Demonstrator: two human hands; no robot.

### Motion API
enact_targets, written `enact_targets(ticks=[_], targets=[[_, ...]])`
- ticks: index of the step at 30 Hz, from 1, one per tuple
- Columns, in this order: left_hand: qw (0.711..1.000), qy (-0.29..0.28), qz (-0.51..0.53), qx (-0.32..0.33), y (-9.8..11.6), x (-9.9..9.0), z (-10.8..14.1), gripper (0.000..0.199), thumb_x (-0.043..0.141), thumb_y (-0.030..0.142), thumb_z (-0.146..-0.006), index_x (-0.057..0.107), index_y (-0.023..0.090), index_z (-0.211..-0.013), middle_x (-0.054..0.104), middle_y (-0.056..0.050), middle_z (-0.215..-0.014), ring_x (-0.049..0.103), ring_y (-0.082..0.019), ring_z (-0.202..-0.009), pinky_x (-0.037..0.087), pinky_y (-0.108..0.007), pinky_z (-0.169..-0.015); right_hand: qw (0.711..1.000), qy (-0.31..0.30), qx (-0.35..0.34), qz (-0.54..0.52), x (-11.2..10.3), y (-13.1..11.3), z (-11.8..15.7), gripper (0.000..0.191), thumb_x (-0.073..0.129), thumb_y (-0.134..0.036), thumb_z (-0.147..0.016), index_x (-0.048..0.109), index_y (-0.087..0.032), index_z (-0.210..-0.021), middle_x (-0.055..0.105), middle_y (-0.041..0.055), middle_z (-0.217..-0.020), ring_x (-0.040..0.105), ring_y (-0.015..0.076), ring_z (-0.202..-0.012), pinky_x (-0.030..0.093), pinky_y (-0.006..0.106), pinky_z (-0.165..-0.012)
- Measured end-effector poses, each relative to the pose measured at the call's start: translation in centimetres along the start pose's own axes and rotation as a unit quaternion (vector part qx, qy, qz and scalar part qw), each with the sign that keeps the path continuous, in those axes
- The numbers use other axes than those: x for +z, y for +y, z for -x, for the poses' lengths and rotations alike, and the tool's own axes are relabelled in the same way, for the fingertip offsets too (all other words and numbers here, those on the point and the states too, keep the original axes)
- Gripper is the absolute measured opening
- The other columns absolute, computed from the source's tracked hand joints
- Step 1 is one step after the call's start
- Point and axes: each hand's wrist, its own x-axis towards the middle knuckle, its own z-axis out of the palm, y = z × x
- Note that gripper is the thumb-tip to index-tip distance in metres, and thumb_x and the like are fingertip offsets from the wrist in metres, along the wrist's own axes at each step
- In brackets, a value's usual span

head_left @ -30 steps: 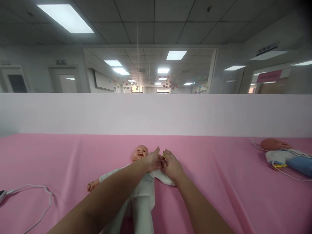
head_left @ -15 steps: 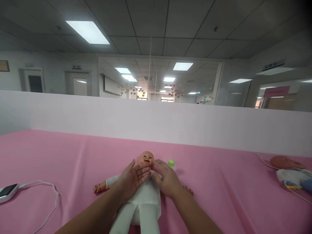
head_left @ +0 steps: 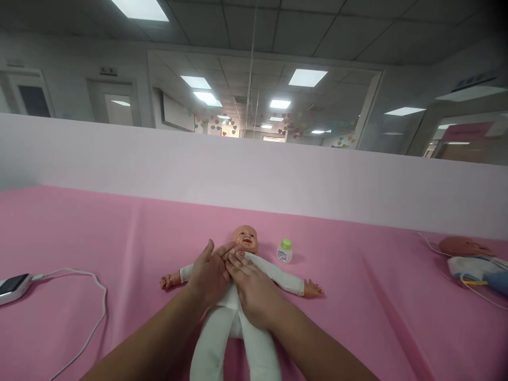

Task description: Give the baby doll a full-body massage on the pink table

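If the doll (head_left: 229, 300) is the middle of a clock, a white gadget (head_left: 14, 288) with a dark screen lies at nine, cut off by the edge of the view. Its cord (head_left: 105, 304) bends loosely down to eight, apart from the doll. Next comes the left hand (head_left: 210, 272), palm up over the doll's chest, fingers straight, thumb held away. The doll lies on its back on the pink sheet (head_left: 337, 296), head at twelve, arms wide, maybe so its front is easy to reach. The right hand (head_left: 256, 293) is flat, palm down, its fingers resting on the left fingers. Neither hand pinches anything; I cannot tell if they push on the doll. At two, a small bottle (head_left: 284, 251) with a green cap stands upright, likely put there to be close by. Far off near three, the other doll (head_left: 472, 264) lies with cords on it.

The door sign (head_left: 108, 71), bottle label and pink sign (head_left: 468, 130) are too blurry to read, so no brand shows.
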Motion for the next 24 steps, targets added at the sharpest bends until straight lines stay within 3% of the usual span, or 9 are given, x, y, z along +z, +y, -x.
enact_targets(ticks=[4,10,18,21,24], targets=[[0.999,0.030,0.022,0.016,1.1,-0.6,0.0,0.074,0.034,0.064,-0.102,0.053,0.006,-0.145,0.065,-0.022,-0.139,0.061,-0.030,-0.133,0.046,-0.043,-0.115,0.999,-0.025,-0.029,0.010,0.4,-1.2,0.4,0.075,0.043,-0.006,-0.088,0.034,-0.014,-0.162,0.028,0.0084,-0.169,0.021,0.0225,-0.159,0.019,0.048,-0.132],[0.997,-0.017,0.081,-0.005,0.5,0.3,0.8,0.082,0.034,0.065,-0.103,0.043,0.001,-0.152,0.062,-0.029,-0.140,0.059,-0.035,-0.135,0.045,-0.050,-0.115,0.995,-0.019,-0.092,0.041,0.7,-3.4,0.7,0.083,0.046,-0.005,-0.082,0.028,-0.007,-0.163,0.024,0.0129,-0.170,0.018,0.0226,-0.160,0.022,0.047,-0.131],[0.991,-0.019,0.124,-0.051,-1.0,2.7,2.1,0.080,0.043,0.064,-0.100,0.045,0.003,-0.151,0.067,-0.027,-0.132,0.065,-0.038,-0.125,0.044,-0.054,-0.115,0.997,0.014,-0.018,0.078,0.4,-1.4,0.1,0.083,0.044,-0.004,-0.083,0.025,-0.006,-0.163,0.020,0.0127,-0.171,0.012,0.0254,-0.161,0.017,0.055,-0.132],[0.995,-0.025,0.093,-0.009,-0.2,2.2,1.9,0.078,0.042,0.063,-0.101,0.050,0.000,-0.147,0.068,-0.028,-0.129,0.066,-0.037,-0.123,0.048,-0.050,-0.111,0.997,0.018,-0.006,0.073,0.1,-0.8,0.2,0.083,0.043,-0.002,-0.082,0.026,-0.008,-0.163,0.019,0.0110,-0.172,0.011,0.0253,-0.161,0.017,0.056,-0.131],[0.997,0.006,0.068,0.042,1.1,1.4,1.6,0.079,0.040,0.062,-0.102,0.050,-0.002,-0.146,0.066,-0.028,-0.134,0.066,-0.033,-0.125,0.052,-0.043,-0.107,0.998,0.018,-0.019,0.063,0.0,-0.8,0.4,0.083,0.042,0.001,-0.081,0.030,-0.009,-0.162,0.025,0.0101,-0.170,0.014,0.0250,-0.161,0.017,0.055,-0.131]])
